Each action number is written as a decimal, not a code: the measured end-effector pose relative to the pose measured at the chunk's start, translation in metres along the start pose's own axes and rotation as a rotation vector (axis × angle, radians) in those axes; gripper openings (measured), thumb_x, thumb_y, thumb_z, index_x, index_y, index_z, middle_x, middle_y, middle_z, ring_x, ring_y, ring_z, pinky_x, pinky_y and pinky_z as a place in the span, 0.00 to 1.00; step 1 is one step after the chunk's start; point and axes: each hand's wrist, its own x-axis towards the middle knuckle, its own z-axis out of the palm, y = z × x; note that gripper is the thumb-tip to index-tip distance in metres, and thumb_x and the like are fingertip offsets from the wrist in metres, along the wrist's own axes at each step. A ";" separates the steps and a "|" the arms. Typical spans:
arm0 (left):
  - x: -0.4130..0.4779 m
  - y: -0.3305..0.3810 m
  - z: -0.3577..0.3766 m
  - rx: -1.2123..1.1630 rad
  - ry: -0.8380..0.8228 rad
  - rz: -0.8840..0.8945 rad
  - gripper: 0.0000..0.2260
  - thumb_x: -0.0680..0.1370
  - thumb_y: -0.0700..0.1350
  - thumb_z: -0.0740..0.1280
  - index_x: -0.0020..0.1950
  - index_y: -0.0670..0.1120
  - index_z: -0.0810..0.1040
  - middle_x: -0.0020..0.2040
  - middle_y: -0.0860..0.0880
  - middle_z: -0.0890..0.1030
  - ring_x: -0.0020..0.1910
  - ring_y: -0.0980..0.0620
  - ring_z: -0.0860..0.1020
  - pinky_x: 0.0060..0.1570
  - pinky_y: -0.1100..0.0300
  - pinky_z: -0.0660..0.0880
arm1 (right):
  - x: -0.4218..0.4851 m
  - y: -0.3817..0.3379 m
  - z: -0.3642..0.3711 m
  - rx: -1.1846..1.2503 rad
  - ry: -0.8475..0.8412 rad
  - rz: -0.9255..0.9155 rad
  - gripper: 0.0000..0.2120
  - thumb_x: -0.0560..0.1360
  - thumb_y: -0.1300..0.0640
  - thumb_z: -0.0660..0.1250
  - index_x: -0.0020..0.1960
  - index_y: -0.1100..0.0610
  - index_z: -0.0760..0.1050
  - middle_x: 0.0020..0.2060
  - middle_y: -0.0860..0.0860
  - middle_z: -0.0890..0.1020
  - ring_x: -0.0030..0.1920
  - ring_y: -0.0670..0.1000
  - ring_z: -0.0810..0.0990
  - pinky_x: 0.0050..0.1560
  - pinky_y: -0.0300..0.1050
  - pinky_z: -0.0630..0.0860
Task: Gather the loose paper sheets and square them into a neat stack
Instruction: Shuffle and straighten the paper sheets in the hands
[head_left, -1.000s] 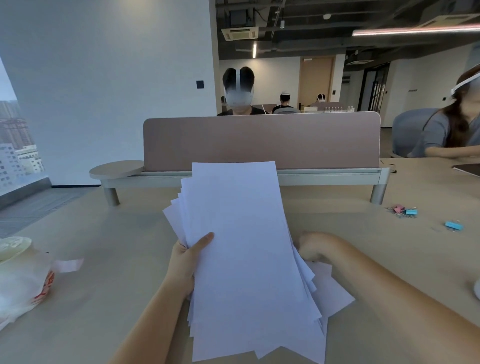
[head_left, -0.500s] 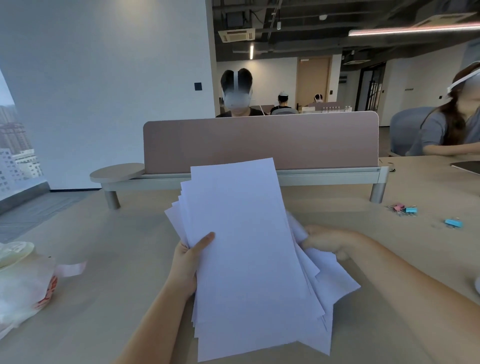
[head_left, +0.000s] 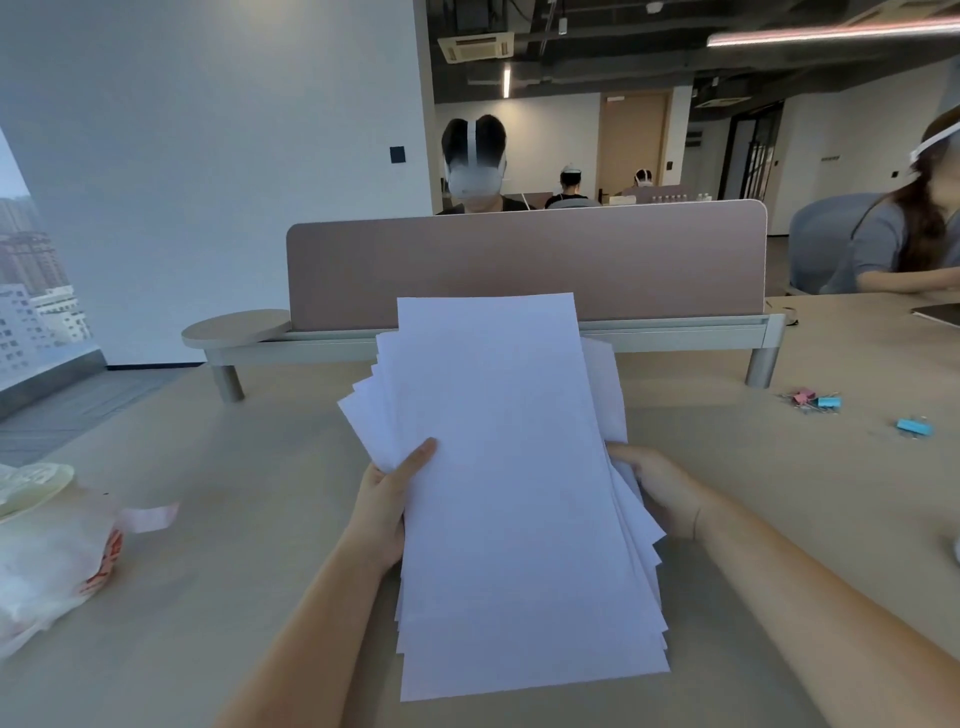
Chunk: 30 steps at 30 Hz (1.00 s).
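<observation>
The paper sheets (head_left: 514, 493) are held up above the middle of the tan surface (head_left: 234, 519), tilted with their far end raised toward the pink divider panel (head_left: 524, 265) at 12 o'clock. The left hand (head_left: 387, 501) has its grip clenched on the sheets' 9 o'clock edge, thumb lying across the top sheet. The right hand (head_left: 660, 491) grasps the 3 o'clock edge, its fingers mostly hidden behind the paper. The sheets are not square: corners fan out at 10 o'clock and stepped edges show down the 4 o'clock side. At 2 o'clock, well apart from the hands, pink and blue binder clips (head_left: 815, 401) lie on the surface. A white plastic bag (head_left: 47, 561) sits at 8 o'clock.
</observation>
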 end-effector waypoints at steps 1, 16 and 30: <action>0.001 0.000 0.000 0.004 0.000 -0.001 0.11 0.83 0.39 0.70 0.64 0.42 0.84 0.60 0.42 0.89 0.53 0.42 0.89 0.50 0.46 0.87 | 0.001 -0.005 0.001 -0.014 0.023 -0.037 0.19 0.81 0.44 0.62 0.62 0.53 0.83 0.57 0.52 0.87 0.55 0.51 0.86 0.62 0.52 0.76; 0.009 0.001 -0.005 0.074 -0.034 0.034 0.31 0.74 0.40 0.78 0.76 0.46 0.74 0.68 0.41 0.85 0.62 0.35 0.85 0.54 0.39 0.84 | 0.017 -0.030 0.011 -0.119 0.034 -0.190 0.20 0.79 0.48 0.69 0.69 0.52 0.77 0.59 0.46 0.86 0.60 0.46 0.85 0.62 0.44 0.76; 0.006 0.008 -0.002 0.161 -0.027 -0.122 0.23 0.74 0.42 0.78 0.69 0.40 0.82 0.63 0.38 0.87 0.57 0.37 0.88 0.57 0.40 0.84 | 0.017 -0.032 0.005 -0.154 -0.027 -0.044 0.19 0.75 0.58 0.74 0.65 0.57 0.81 0.57 0.52 0.87 0.59 0.54 0.86 0.65 0.52 0.77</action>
